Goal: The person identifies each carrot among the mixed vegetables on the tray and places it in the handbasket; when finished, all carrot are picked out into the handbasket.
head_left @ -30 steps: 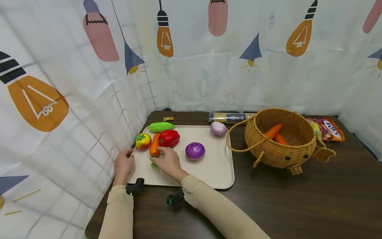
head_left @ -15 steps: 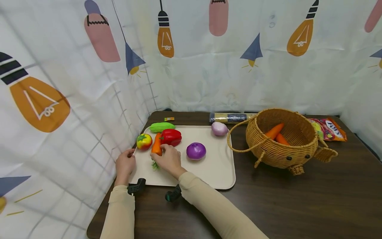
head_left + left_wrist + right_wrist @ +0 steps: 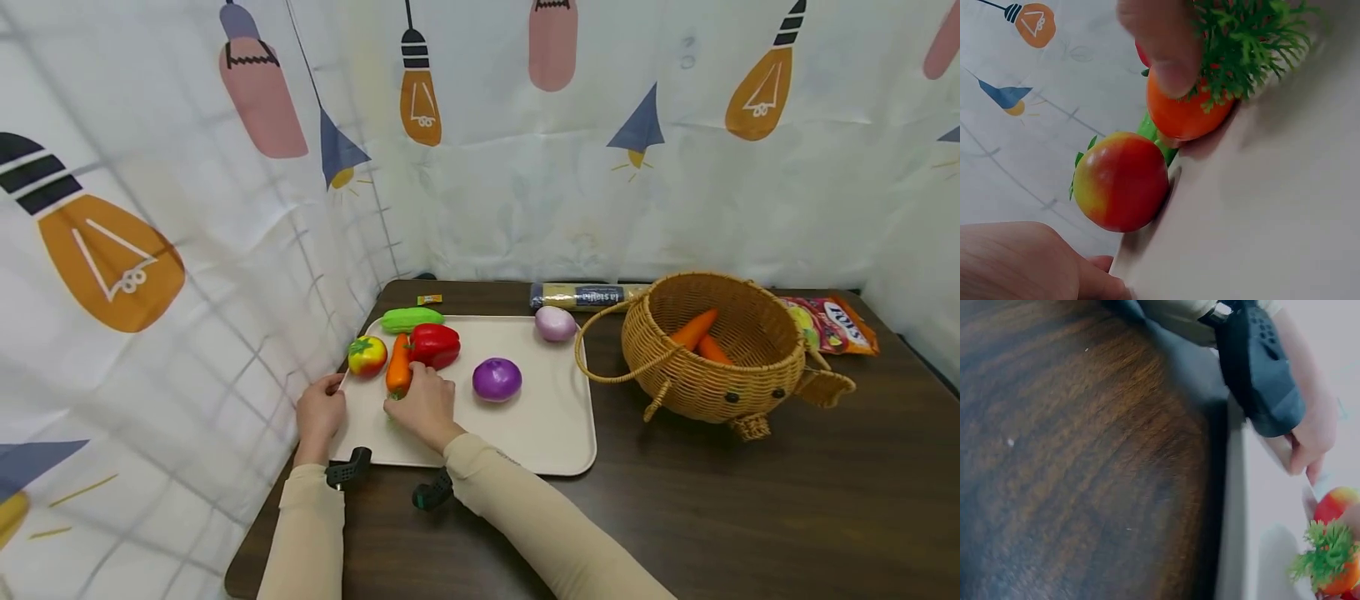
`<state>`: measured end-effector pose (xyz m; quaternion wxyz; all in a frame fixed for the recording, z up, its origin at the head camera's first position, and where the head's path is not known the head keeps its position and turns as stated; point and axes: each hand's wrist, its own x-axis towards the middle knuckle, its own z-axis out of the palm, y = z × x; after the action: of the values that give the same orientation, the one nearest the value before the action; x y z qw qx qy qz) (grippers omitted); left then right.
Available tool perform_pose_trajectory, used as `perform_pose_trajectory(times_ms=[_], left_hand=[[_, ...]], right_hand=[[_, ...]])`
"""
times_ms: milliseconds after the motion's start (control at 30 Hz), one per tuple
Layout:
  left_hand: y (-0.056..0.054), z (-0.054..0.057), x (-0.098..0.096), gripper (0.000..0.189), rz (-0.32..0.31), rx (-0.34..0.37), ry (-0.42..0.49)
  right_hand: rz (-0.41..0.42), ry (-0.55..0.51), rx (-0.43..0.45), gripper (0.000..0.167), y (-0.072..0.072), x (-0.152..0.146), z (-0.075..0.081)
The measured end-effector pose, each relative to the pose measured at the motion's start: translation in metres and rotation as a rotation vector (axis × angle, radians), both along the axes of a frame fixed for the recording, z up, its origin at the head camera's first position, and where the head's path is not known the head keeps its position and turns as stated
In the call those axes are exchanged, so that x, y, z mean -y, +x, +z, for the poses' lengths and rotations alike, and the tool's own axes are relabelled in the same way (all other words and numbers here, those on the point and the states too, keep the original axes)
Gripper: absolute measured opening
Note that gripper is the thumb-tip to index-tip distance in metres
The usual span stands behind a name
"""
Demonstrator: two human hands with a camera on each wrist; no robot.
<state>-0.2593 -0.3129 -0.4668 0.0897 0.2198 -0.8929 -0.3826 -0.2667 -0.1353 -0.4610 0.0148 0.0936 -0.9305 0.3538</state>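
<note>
My left hand (image 3: 321, 414) grips the left edge of the beige tray (image 3: 536, 446), with its thumb at the rim in the left wrist view. My right hand (image 3: 427, 404) pinches the orange carrot (image 3: 398, 367) at its near, leafy end. In the head view the hand mostly covers the green leaves (image 3: 1250, 44), which show plainly in the left wrist view. The carrot lies on the tray between a red bell pepper (image 3: 438, 345) and a red-and-yellow, tomato-like fruit (image 3: 367, 357). A bumpy green gourd (image 3: 412, 319) lies behind them.
Also on the tray are a purple onion (image 3: 497, 380) and a paler purple onion (image 3: 555, 323). Right of it stands a wicker basket (image 3: 701, 392) holding orange carrots. Behind are a pasta packet (image 3: 577, 296), a candy bag (image 3: 843, 325) and a small wrapped sweet (image 3: 430, 299).
My right hand has shifted slightly over the carrot's leafy end, and the leaves seen earlier are now mostly covered. The left hand stays at the tray edge. The head view has shifted slightly.
</note>
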Motion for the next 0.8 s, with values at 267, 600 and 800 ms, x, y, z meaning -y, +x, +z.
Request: perform_pose_trajectory(times_ms=[267,600,800], left_hand=[[0.001,-0.001,0.001,0.042,-0.023,-0.027,-0.02],[0.002,0.0,0.002,0.042,-0.026,-0.02,-0.026],[0.001,-0.001,0.001,0.042,-0.026,-0.017,-0.031]], right_hand=[[0.016,-0.012,0.026,0.056,0.001,-0.012,0.004],[0.029,-0.071,0.059,0.056,0.001,-0.024,0.003],[0.011,-0.094,0.054,0.055,-0.001,-0.025,0.002]])
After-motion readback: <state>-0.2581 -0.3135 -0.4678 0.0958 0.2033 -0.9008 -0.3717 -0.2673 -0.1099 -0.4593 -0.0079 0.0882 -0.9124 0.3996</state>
